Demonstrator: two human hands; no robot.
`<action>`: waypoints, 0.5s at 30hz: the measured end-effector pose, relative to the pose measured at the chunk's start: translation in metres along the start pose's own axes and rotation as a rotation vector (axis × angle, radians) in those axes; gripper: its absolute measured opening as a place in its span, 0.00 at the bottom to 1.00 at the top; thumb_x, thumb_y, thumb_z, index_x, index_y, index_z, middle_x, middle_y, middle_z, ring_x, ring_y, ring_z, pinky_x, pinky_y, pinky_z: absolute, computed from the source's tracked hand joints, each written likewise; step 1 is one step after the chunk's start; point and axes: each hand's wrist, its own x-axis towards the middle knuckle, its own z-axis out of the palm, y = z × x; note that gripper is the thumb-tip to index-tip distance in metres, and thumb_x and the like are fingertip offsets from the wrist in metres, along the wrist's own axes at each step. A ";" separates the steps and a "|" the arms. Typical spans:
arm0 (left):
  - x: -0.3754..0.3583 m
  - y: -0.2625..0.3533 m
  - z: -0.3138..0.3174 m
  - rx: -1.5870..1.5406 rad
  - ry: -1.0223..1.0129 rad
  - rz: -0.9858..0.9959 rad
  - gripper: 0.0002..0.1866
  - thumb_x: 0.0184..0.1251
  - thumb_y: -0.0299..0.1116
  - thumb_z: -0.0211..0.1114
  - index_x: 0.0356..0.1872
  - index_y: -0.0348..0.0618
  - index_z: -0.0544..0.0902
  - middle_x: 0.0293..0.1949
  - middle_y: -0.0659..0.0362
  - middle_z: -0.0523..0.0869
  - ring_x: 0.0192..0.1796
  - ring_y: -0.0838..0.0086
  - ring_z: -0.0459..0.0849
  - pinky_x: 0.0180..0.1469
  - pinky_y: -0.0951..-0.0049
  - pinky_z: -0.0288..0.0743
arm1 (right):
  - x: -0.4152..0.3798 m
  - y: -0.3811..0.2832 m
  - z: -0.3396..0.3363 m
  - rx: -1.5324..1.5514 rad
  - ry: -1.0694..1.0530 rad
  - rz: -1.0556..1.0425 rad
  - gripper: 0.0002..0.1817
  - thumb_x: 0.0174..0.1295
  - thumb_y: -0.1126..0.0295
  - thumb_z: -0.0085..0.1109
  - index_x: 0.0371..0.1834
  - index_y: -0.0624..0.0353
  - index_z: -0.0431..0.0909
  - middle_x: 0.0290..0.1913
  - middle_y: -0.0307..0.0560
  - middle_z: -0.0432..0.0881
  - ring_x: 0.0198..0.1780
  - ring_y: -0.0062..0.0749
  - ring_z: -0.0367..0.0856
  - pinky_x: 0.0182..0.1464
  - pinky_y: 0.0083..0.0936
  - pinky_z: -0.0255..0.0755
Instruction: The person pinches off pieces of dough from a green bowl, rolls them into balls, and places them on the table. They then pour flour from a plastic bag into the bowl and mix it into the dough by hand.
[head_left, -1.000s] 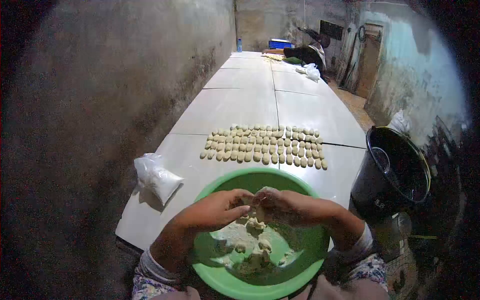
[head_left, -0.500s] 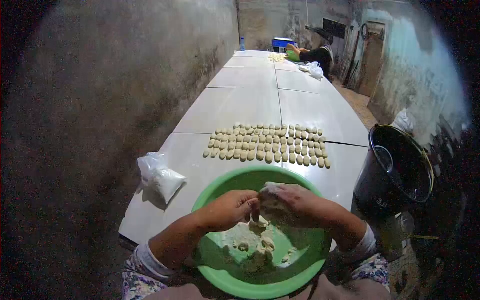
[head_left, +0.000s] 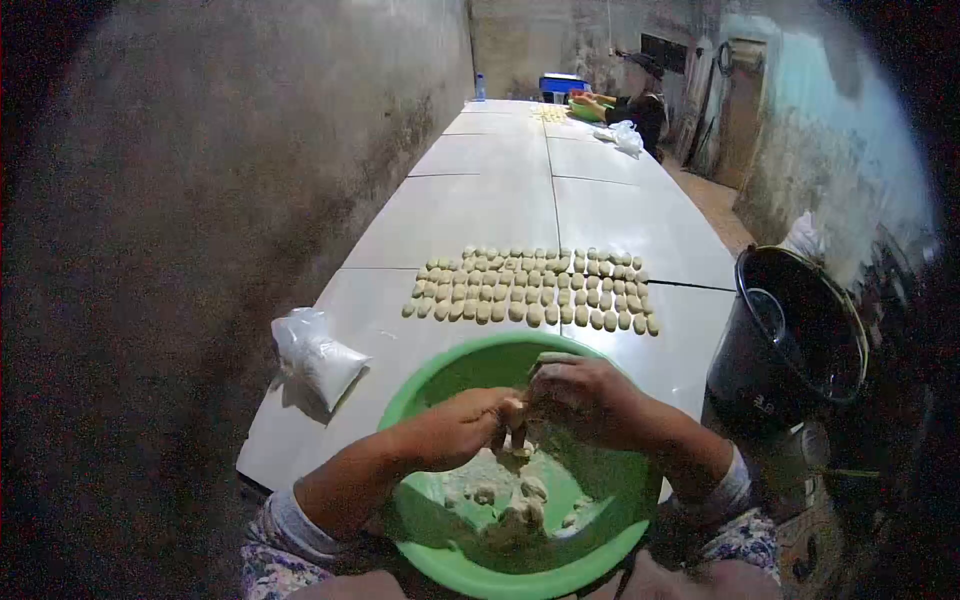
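Note:
My left hand [head_left: 462, 428] and my right hand [head_left: 585, 398] meet above a wide green basin [head_left: 415, 385], fingertips touching. Both are closed, with thumb and fingers pinched around a small piece of dough that they mostly hide. Pale flour coats the fingers of the right hand. Below them in the basin, loose flour [head_left: 455, 485] is spread around soft lumps of dough [head_left: 527, 505]. Just beyond the rim, several small oval dough pieces [head_left: 535, 290] lie in close rows on the white table [head_left: 480, 215].
A clear plastic bag of white powder [head_left: 325, 360] sits left of the basin. To the right stands a black bucket [head_left: 760, 350]. At the table's far end, another person [head_left: 640, 108] works over a green bowl [head_left: 588, 110], near a white plastic bag [head_left: 627, 138]. A wall runs along the left.
My hands stay over the basin; the right wrist has turned and its fingers have curled further toward the left. At the far end, the other person's head has lifted.

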 end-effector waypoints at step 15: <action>0.005 -0.024 -0.007 -0.061 0.068 -0.093 0.20 0.75 0.46 0.45 0.44 0.39 0.76 0.30 0.66 0.77 0.30 0.83 0.71 0.33 0.79 0.67 | 0.005 -0.013 -0.001 0.149 0.027 -0.113 0.15 0.53 0.74 0.62 0.45 0.58 0.73 0.42 0.52 0.72 0.43 0.50 0.78 0.45 0.36 0.76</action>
